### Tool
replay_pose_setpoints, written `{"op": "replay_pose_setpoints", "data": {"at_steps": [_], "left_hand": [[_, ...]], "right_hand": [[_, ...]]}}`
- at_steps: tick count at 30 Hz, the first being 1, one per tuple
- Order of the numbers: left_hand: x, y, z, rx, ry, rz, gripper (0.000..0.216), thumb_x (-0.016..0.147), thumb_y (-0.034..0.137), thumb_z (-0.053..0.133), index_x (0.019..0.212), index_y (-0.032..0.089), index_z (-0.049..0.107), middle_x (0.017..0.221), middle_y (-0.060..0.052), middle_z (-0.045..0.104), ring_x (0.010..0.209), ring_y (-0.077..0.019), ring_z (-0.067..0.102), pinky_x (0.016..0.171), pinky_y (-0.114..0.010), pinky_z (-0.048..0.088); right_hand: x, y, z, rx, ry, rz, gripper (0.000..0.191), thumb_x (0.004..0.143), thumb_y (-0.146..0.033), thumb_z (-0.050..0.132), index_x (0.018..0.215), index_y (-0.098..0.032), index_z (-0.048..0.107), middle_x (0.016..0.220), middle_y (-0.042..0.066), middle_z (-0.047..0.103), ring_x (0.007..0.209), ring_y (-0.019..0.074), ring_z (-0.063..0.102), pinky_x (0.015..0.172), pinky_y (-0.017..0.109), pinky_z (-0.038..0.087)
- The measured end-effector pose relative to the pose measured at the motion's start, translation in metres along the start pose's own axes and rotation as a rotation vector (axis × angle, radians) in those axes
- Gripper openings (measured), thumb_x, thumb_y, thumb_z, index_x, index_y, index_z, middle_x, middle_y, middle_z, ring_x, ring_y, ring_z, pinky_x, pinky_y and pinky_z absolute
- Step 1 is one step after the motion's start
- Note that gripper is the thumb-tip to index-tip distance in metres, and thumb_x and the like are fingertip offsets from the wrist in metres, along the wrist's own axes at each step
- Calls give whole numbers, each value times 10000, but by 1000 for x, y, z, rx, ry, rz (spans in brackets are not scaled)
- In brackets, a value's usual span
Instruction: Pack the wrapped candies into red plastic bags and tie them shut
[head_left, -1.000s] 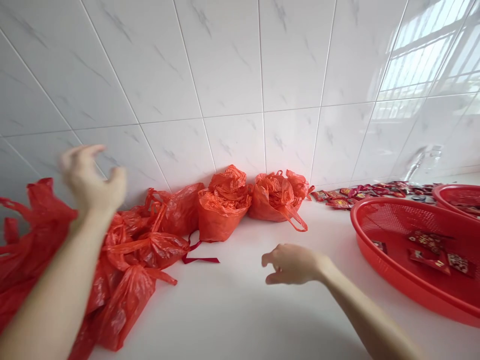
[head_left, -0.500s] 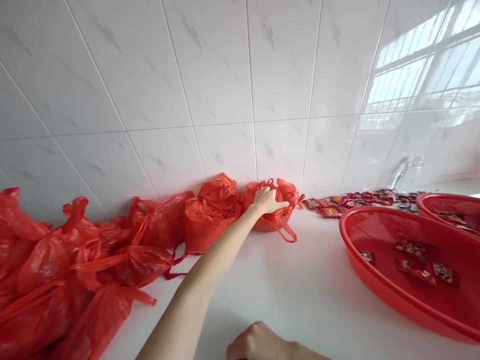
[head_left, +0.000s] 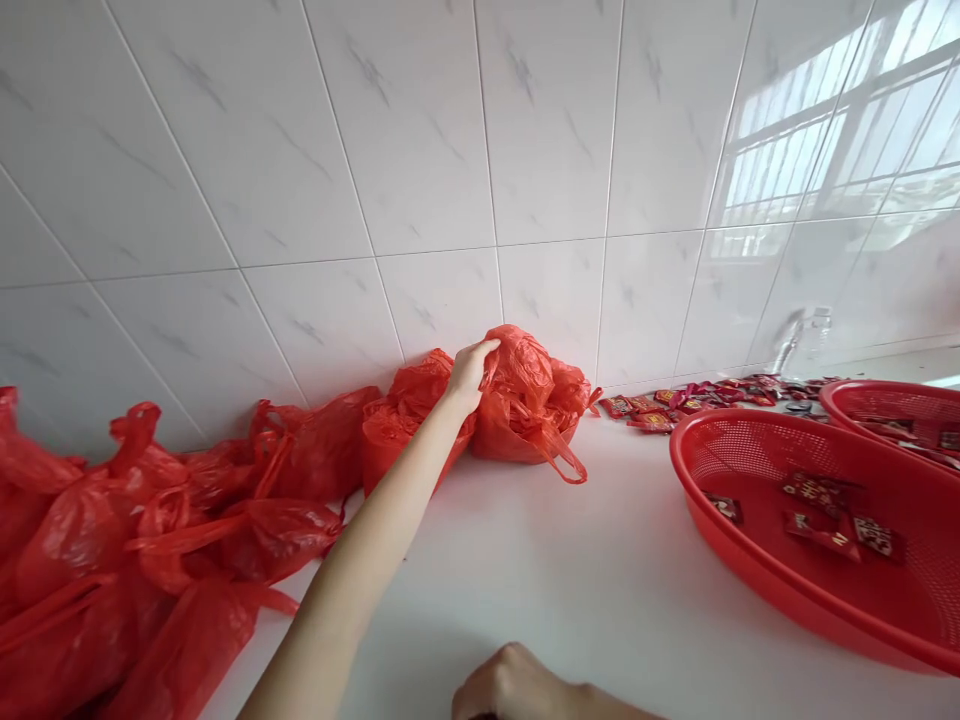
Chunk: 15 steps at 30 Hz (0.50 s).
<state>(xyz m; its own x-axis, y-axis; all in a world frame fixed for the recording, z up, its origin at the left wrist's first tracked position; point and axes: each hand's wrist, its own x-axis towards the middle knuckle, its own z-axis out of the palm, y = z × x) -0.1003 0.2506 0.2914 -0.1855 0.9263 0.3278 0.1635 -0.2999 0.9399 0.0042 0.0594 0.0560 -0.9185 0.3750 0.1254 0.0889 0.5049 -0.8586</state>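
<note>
My left hand (head_left: pixel 469 372) reaches far across the white counter (head_left: pixel 570 590) and is closed on the top of a red plastic bag (head_left: pixel 529 410) standing against the tiled wall. The bag's top is pulled upward in my grip. A second red bag (head_left: pixel 401 415) stands just left of it, partly behind my forearm. My right hand (head_left: pixel 517 690) rests at the bottom edge of the view, its fingers curled under and mostly hidden.
Several more red plastic bags (head_left: pixel 142 540) are heaped at the left. A red mesh basket (head_left: pixel 750 540) with a few red packets sits at the right, a second basket (head_left: pixel 892 410) behind it. Loose red packets (head_left: pixel 690 400) lie along the wall.
My left hand swung from the left heap over to the rightmost bag, gripped its top and lifted it slightly. My right hand drew back to the bottom edge.
</note>
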Motion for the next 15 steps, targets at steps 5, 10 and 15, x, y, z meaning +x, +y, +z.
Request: {"op": "replay_pose_setpoints", "data": {"at_steps": [5, 10, 15], "left_hand": [[-47, 10, -24, -177, -5, -70, 190, 752, 397, 624, 783, 210, 603, 726, -11, 681, 708, -166, 659, 584, -243, 488], [-102, -6, -35, -408, -39, -202, 190, 733, 325, 684, 887, 222, 644, 871, -13, 725, 839, -174, 695, 661, -249, 535], [-137, -35, -29, -366, -136, -170, 211, 722, 345, 744, 859, 208, 660, 850, -17, 717, 883, -174, 698, 816, -276, 545]], "right_hand": [[-8, -31, -36, 112, 583, 36, 252, 882, -398, 570, 728, -199, 581, 680, 4, 575, 615, 133, 500, 593, 254, 433], [-18, -53, -90, 223, 1099, 5, 301, 881, -509, 638, 948, -233, 539, 922, 36, 619, 756, 165, 582, 709, 307, 515], [-20, -56, -101, 336, 1094, 25, 601, 810, -481, 745, 1277, -280, 424, 1223, 91, 620, 1010, 235, 649, 837, 393, 562]]}}
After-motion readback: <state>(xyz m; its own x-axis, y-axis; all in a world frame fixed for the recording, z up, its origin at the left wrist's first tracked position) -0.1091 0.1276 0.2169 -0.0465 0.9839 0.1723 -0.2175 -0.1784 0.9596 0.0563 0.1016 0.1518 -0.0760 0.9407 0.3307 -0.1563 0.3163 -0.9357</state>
